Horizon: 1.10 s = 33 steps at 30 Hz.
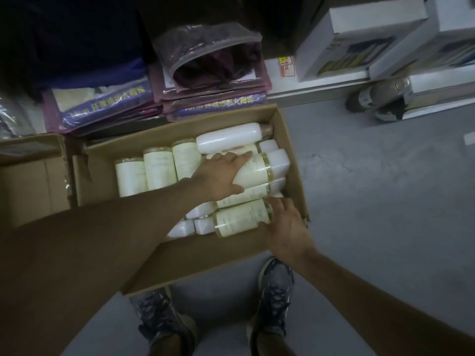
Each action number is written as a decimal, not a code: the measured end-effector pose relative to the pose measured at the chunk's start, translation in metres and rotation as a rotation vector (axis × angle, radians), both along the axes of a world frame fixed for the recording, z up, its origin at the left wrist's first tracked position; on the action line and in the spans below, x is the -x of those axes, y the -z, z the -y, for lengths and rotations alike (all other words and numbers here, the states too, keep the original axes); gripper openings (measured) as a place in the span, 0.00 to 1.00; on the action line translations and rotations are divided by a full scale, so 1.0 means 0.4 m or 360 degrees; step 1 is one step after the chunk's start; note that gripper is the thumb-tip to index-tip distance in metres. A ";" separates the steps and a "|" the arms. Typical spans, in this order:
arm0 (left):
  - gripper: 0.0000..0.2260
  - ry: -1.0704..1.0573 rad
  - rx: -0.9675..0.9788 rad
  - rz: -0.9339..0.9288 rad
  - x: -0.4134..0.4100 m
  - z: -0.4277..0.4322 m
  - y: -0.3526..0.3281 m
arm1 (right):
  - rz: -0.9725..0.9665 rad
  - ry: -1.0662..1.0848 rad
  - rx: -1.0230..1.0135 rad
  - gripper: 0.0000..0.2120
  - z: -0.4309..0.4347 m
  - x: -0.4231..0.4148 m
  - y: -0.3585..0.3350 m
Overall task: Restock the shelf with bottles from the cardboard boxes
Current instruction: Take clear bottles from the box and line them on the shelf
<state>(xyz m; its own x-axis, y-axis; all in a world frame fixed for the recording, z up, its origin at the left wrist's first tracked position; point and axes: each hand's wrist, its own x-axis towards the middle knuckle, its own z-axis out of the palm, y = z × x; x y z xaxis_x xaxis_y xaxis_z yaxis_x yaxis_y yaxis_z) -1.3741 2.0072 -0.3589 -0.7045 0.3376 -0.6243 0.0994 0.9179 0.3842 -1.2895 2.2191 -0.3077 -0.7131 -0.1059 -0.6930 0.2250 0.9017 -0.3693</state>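
Observation:
An open cardboard box (pixel 108 186) on the floor holds several pale bottles with white caps and printed labels. My left hand (pixel 218 173) lies over a bottle (pixel 257 168) in the middle of the box, fingers stretched along it and thumb under its side. My right hand (pixel 285 227) wraps around the end of the nearest bottle (pixel 239 222) at the front right corner of the box. A plain white bottle (pixel 231 137) lies crosswise on top at the back.
A second cardboard box (pixel 28 181) stands to the left. Purple bagged packages (pixel 203 73) are stacked behind the box. White boxes (pixel 359 44) sit on a low shelf at the right. My shoes (pixel 275 286) stand on the grey floor in front.

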 end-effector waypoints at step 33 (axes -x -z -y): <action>0.44 -0.1394 0.0018 -0.0055 -0.251 0.209 0.002 | -0.0186 0.0377 -0.0270 0.31 0.206 0.230 0.148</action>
<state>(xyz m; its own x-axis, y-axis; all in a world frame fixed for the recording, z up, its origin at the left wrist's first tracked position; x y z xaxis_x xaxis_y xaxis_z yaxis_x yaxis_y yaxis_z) -1.2736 1.9238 -0.3598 -0.7261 -0.3399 -0.5977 -0.6316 0.6734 0.3844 -1.3816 2.1367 -0.3669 -0.7800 0.1832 -0.5984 0.4012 0.8802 -0.2535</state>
